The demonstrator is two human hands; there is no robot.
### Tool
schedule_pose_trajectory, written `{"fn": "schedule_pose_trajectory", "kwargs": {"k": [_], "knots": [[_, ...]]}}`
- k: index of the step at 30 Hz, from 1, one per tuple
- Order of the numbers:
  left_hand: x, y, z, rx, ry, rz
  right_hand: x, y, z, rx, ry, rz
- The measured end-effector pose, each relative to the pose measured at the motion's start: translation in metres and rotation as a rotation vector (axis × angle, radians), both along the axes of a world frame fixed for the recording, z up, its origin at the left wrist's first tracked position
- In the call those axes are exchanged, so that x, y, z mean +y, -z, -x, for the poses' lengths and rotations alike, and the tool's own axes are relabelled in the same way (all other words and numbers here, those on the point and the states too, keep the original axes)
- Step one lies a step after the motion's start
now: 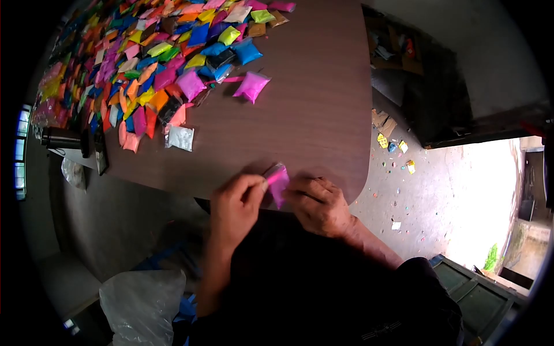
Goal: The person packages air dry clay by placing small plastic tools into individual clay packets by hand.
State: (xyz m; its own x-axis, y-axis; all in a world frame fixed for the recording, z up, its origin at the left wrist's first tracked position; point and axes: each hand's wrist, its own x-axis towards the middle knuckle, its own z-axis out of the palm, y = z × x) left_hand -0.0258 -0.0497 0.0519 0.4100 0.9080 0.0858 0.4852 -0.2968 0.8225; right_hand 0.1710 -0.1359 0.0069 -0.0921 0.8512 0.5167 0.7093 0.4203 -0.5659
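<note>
"Left fingers (254, 182) first: closed on what?"

"On a bright pink strip (276, 176), pinched between thumb and forefinger, pointing toward 2 o'clock across the packet (280, 190)."

"And the right fingers (299, 187)?"

"Bent and blurred, close against the packet's 3 o'clock edge. Touching, by the look of it; gripping or not, cannot tell."

"Packet which way, then?"

"Between both: at 3 o'clock from the left fingertips, at 9 from the right. Purple-pink and narrow, with a long axis near 12 to 6, leaning slightly toward 11 and 5. Nearer to the right fingers along its side; near the left only around its upper part, close by the strip."

"Lying flat or lifted?"

"Impossible to tell. Seen against the near edge of the brown surface (323, 115)."

"And farther out, counting from the packet?"

"A heap (161, 55) of many-coloured packets, from 10 round to 12. Just off its edge, a white packet (180, 138) at 10 and a magenta packet (252, 87) short of 12. Past 9, a dark cylinder (62, 140)."

"Room?"

"Floor (386, 202) with small scraps around 3, strong light beyond. Carton (411, 57) just past 1, in shadow. Clear bag (141, 305) near 8."
</note>
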Motion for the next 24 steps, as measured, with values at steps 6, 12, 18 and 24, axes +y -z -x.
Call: {"fn": "schedule_pose_trajectory", "kwargs": {"k": [6, 12, 18, 24], "knots": [[0.0, 0.031, 0.016, 0.119, -0.128, -0.165, 0.002, -0.004, 0.0, -0.006, -0.012, -0.002], [-0.005, 0.008, 0.015, -0.015, -0.12, -0.092, 0.002, -0.005, 0.001, -0.008, -0.015, 0.001], [-0.005, 0.017, -0.012, 0.001, 0.028, -0.29, 0.002, -0.004, 0.0, -0.003, -0.033, -0.005], [0.032, 0.022, -0.025, 0.113, 0.131, -0.235, 0.001, -0.005, 0.001, -0.013, -0.01, -0.017]]}}
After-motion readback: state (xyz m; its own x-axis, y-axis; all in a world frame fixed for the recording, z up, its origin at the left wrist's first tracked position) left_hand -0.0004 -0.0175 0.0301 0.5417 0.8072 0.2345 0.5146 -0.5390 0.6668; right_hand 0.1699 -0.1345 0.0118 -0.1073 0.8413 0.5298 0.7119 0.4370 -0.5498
